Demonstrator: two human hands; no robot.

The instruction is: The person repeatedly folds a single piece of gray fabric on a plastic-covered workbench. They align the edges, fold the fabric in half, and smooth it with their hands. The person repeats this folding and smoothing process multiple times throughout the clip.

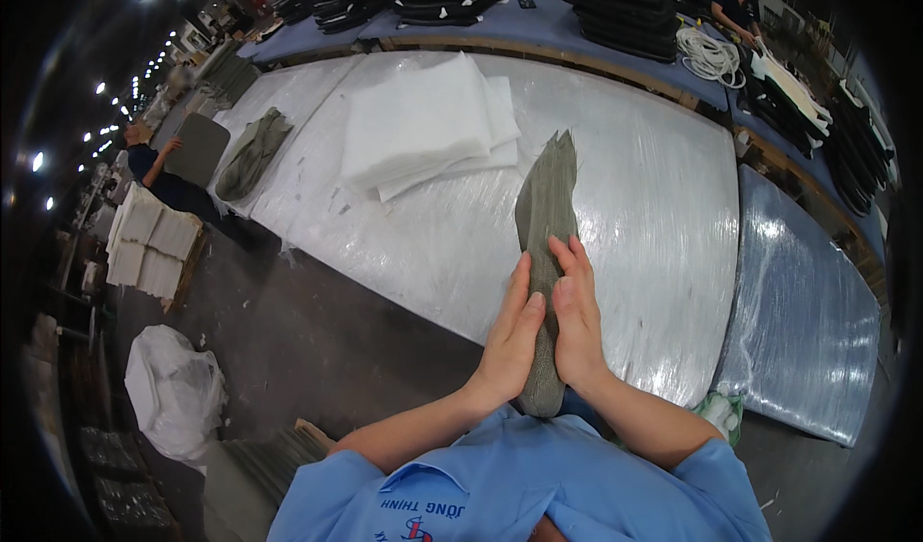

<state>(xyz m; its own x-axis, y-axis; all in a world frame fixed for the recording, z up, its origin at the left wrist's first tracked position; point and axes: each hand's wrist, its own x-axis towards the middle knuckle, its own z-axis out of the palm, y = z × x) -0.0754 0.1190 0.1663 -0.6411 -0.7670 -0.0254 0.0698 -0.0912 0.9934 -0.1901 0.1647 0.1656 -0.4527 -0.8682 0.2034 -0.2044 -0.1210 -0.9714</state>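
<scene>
A long olive-grey fabric piece [546, 196] stands on edge over the plastic-wrapped table [654, 215], its near end against my chest. My left hand [510, 335] presses flat on its left side. My right hand [577, 316] presses flat on its right side. Both palms face each other with fingers straight and the fabric squeezed between them.
A stack of white padding sheets [423, 124] lies at the table's far middle. Another olive fabric piece [252, 152] rests at the far left. A person in dark clothes [163, 181] works on the left. White bags [173, 388] and stacked dark panels [625, 3] surround the area.
</scene>
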